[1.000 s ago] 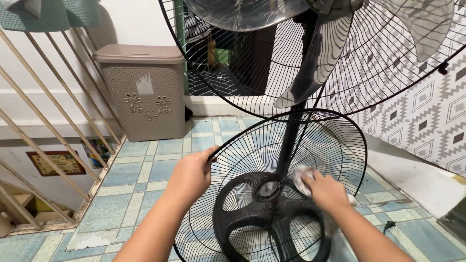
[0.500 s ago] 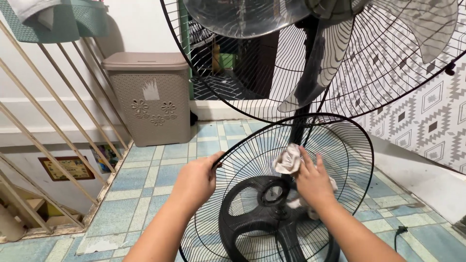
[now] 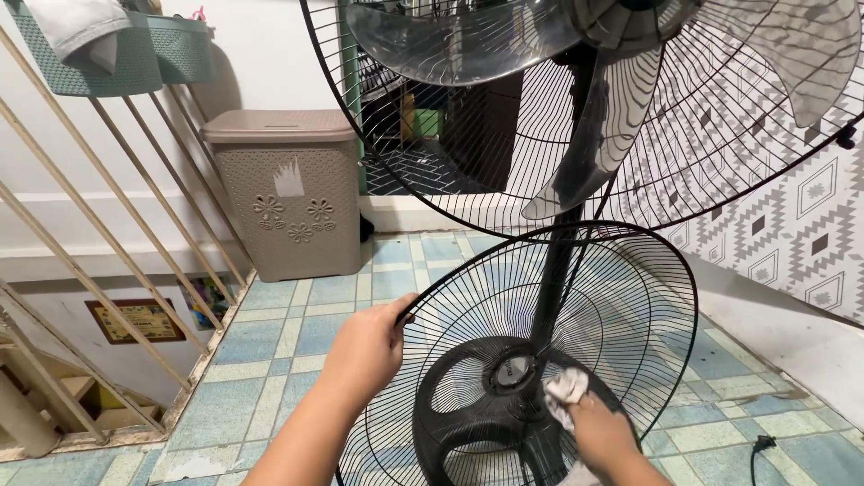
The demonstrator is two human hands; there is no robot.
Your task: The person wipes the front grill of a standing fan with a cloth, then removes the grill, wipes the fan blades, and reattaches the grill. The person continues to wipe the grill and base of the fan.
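On a floor of blue-green tiles [image 3: 270, 351], beside a beige lidded hamper [image 3: 292, 202], a detached black wire fan grille [image 3: 621, 297] is held tilted in front of a standing fan [image 3: 576, 108]. Its left rim is gripped by the left hand [image 3: 364, 351], fingers [image 3: 400, 310] curled around the wire. A white cloth [image 3: 565, 389] is pressed against the grille near its centre hub by the right hand [image 3: 605, 432].
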